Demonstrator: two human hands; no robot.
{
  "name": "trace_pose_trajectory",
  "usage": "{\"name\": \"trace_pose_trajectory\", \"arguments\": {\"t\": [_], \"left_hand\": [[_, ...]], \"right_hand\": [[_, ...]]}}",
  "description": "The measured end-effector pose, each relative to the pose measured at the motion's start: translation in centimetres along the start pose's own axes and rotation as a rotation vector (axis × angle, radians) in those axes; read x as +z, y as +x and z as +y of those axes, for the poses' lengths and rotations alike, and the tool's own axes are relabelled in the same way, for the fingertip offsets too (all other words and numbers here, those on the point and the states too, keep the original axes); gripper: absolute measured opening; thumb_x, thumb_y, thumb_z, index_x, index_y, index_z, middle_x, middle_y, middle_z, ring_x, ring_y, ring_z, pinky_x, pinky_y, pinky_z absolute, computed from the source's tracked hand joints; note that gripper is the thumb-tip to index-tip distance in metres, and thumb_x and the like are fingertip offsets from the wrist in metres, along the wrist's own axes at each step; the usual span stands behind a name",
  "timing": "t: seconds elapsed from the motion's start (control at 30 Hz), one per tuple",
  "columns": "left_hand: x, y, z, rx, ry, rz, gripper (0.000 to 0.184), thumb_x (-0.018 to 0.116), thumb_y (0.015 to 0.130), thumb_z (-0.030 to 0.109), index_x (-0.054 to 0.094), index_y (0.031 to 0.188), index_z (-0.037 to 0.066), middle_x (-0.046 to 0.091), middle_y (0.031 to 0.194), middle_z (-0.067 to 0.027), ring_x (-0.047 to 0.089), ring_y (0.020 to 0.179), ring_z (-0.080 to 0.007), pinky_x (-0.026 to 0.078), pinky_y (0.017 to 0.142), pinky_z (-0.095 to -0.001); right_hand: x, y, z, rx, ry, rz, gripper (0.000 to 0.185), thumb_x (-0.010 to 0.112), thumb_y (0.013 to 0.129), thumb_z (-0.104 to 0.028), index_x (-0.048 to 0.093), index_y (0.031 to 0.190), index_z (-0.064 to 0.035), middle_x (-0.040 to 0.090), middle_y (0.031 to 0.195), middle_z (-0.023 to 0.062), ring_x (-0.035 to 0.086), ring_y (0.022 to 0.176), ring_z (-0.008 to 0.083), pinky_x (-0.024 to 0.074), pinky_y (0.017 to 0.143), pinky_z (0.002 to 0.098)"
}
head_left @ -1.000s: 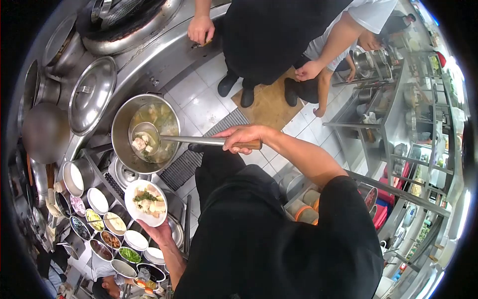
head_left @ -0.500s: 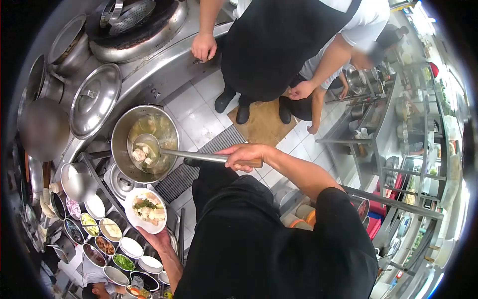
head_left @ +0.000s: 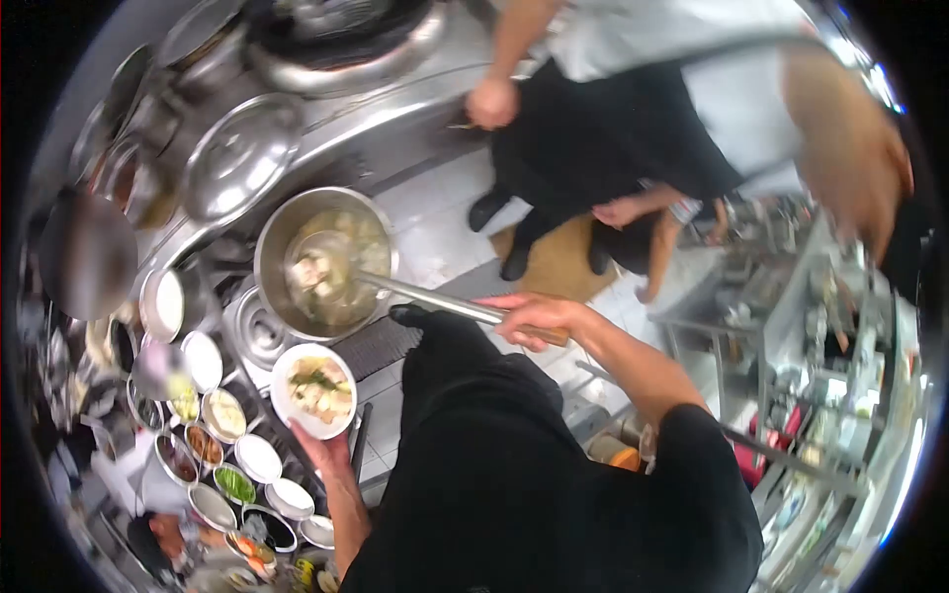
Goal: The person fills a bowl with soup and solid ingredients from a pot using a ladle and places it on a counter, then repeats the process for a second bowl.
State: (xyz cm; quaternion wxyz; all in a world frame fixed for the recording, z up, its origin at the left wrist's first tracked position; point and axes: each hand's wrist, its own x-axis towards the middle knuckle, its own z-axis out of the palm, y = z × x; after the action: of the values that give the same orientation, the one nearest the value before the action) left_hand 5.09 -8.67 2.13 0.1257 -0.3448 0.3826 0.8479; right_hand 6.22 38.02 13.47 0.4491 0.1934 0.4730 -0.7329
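Note:
My right hand (head_left: 534,321) is wrapped round the wooden handle of a long metal ladle (head_left: 425,296). The ladle's bowl lies inside a deep steel pot (head_left: 267,247), with pale chunks in it amid greenish broth (head_left: 341,232). Just below the pot, my left hand (head_left: 324,450) grips a white bowl (head_left: 285,405) from its lower edge. Pale chunks and dark green leaves (head_left: 318,387) fill that bowl. Part of the left fingers is hidden beneath it.
Several ingredient containers (head_left: 259,459) stand at lower left. A steel lid (head_left: 242,158) lies on the counter beyond the pot, near a wok burner (head_left: 346,59). A co-worker in a black apron (head_left: 603,128) stands ahead. Metal shelving (head_left: 732,326) is on the right.
The view has shifted, so pot, bowl and both hands appear further right. The co-worker's arm at upper right has swung outward and is blurred. Both my hands keep their holds.

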Motion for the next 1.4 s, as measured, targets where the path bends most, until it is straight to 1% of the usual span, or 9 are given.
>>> {"name": "trace_pose_trajectory", "arguments": {"t": [0.13,0.23,0.47,0.73,0.8,0.83,0.93,1.03,1.4], "left_hand": [[-3.1,3.0,-1.6,0.022,-0.122,-0.111,0.065,0.046,0.099,0.055,0.041,0.147,0.012,0.052,0.145,-0.0094,0.053,0.129,-0.0294,0.044,0.108,-0.0498],[-2.2,4.9,-2.1,0.056,-0.104,-0.169,0.064,0.035,0.103,0.055,0.035,0.15,0.012,0.045,0.15,-0.0105,0.047,0.135,-0.0303,0.04,0.111,-0.0498],[2.4,8.5,-1.4,0.11,-0.047,-0.202,0.066,0.034,0.103,0.058,0.035,0.151,0.013,0.048,0.148,-0.0084,0.052,0.132,-0.0267,0.047,0.105,-0.0453],[7.5,9.6,0.7,0.128,-0.061,-0.256,0.061,0.035,0.105,0.049,0.033,0.15,0.008,0.049,0.146,-0.0119,0.055,0.128,-0.0284,0.053,0.1,-0.0445],[7.8,9.8,0.8,0.154,-0.05,-0.289,0.06,0.034,0.105,0.049,0.033,0.15,0.008,0.049,0.145,-0.013,0.054,0.129,-0.0286,0.052,0.1,-0.0458],[7.7,10.1,0.7,0.157,-0.048,-0.322,0.06,0.034,0.106,0.048,0.034,0.149,0.007,0.049,0.145,-0.0136,0.054,0.129,-0.0287,0.052,0.101,-0.0461],[8.1,9.5,1.1,0.149,-0.03,-0.301,0.061,0.035,0.105,0.049,0.034,0.149,0.006,0.049,0.145,-0.0139,0.054,0.129,-0.0293,0.052,0.101,-0.0456],[8.2,9.3,1.3,0.15,-0.028,-0.264,0.063,0.036,0.105,0.05,0.034,0.148,0.005,0.049,0.145,-0.0143,0.054,0.128,-0.0299,0.052,0.101,-0.0458],[8.5,9.4,1.8,0.122,-0.071,-0.232,0.063,0.036,0.104,0.052,0.035,0.148,0.006,0.05,0.143,-0.0147,0.054,0.128,-0.0297,0.049,0.104,-0.0463]], "right_hand": [[2.5,-2.3,-0.7,0.022,0.053,0.09,0.075,0.057,0.091,-0.008,0.024,0.157,-0.0135,0.051,0.06,0.0052,0.045,0.038,0.0126,0.04,0.039,0.0278],[5.5,-4.6,-0.6,0.008,0.088,0.068,0.077,0.059,0.087,-0.004,0.027,0.157,-0.012,0.052,0.061,0.0058,0.046,0.038,0.0126,0.0382,0.038,0.0278],[8.8,-8.1,0.0,-0.015,0.165,0.202,0.08,0.062,0.082,0.003,0.032,0.155,-0.0101,0.055,0.065,0.006,0.046,0.04,0.0107,0.0365,0.037,0.0255],[14.4,-6.1,-0.8,-0.042,-0.324,0.226,0.073,0.061,0.088,-0.003,0.035,0.154,-0.0144,0.053,0.066,-0.0024,0.047,0.047,0.006,0.0398,0.046,0.0211],[15.6,-6.0,-1.4,-0.006,-0.682,0.413,0.073,0.065,0.085,-0.007,0.04,0.152,-0.0202,0.058,0.071,0.0012,0.051,0.051,0.0084,0.045,0.052,0.0247],[14.5,-5.7,0.3,-0.223,-0.908,0.46,0.073,0.067,0.082,-0.011,0.043,0.15,-0.0241,0.066,0.075,0.0111,0.059,0.053,0.0176,0.05,0.06,0.0306],[16.0,-6.3,-0.9,-0.175,-1.027,0.517,0.072,0.068,0.082,-0.014,0.044,0.149,-0.0231,0.067,0.076,0.0211,0.066,0.06,0.0295,0.0524,0.066,0.0358],[15.9,-6.2,-0.4,-0.187,-1.082,0.55,0.072,0.067,0.082,-0.014,0.044,0.149,-0.0233,0.066,0.075,0.0251,0.068,0.065,0.036,0.0527,0.066,0.0381],[15.1,-5.6,1.0,-0.31,-1.107,0.596,0.071,0.067,0.083,-0.014,0.043,0.149,-0.0189,0.066,0.078,0.0255,0.068,0.067,0.0376,0.053,0.066,0.038]]}}
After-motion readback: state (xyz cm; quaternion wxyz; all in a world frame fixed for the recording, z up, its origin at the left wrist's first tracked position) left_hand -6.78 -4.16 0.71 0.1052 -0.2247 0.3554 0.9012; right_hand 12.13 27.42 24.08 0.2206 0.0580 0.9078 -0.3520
